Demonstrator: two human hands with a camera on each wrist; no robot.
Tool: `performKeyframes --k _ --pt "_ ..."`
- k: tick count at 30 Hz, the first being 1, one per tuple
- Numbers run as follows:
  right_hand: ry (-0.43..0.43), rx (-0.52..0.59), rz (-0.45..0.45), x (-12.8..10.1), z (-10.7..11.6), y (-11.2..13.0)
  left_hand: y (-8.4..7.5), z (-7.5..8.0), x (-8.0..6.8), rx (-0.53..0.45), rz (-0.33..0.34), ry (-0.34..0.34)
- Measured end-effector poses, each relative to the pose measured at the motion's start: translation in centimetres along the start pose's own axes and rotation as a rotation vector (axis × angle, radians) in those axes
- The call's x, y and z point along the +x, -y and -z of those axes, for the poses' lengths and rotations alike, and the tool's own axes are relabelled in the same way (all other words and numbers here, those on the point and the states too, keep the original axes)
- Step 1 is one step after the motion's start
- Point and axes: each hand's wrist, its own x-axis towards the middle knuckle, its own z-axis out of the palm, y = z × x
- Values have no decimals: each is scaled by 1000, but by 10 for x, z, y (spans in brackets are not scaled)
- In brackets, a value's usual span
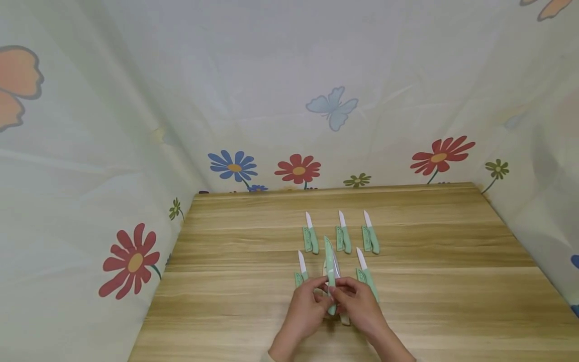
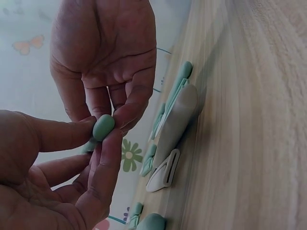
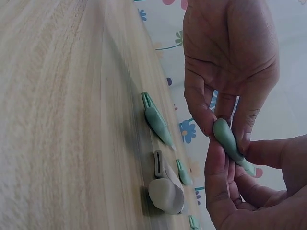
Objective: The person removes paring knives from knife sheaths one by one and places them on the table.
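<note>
Left hand: the left hand (image 1: 306, 307) pinches the green-handled knife (image 1: 331, 274) between thumb and fingertips, above the near middle of the wooden table (image 1: 452, 301).

Held knife: it stands nearly upright between both hands, green sheath up, its rounded butt (image 2: 103, 127) nipped by the fingers.

Right hand: the right hand (image 1: 359, 301) grips the same knife from the other side, fingers curled round its handle (image 3: 228, 139).

Step in hand: by the look of it, the sheath is being worked along the blade; whether on or off cannot be told.

Next move: likely a straight pull or push along the blade, fingers kept clear of the edge.

Head view only: five more knives lie bare beside their sheaths, three in a far row (image 1: 342, 236), one left (image 1: 300, 266) and one right (image 1: 365, 274) of the hands.

Wrist views only: a pale grey knife with its slotted sheath (image 2: 165, 175) lies flat on the table below the hands, barely visible from above; the left wrist view shows both hands' fingertips meeting on the butt.

Backdrop: a flower-printed curtain (image 1: 298, 168) hangs behind.
</note>
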Motion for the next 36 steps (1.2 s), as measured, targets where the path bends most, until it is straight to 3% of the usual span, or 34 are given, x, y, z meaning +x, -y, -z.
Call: performKeyframes --k 8,26,36 --pt "3 7 -14 -1 3 0 1 -3 0 8 -13 -2" --pt "101 42 -26 -1 10 -3 5 5 1 11 14 44" --pt "94 28 -30 -3 12 -3 9 8 8 -87 19 92"
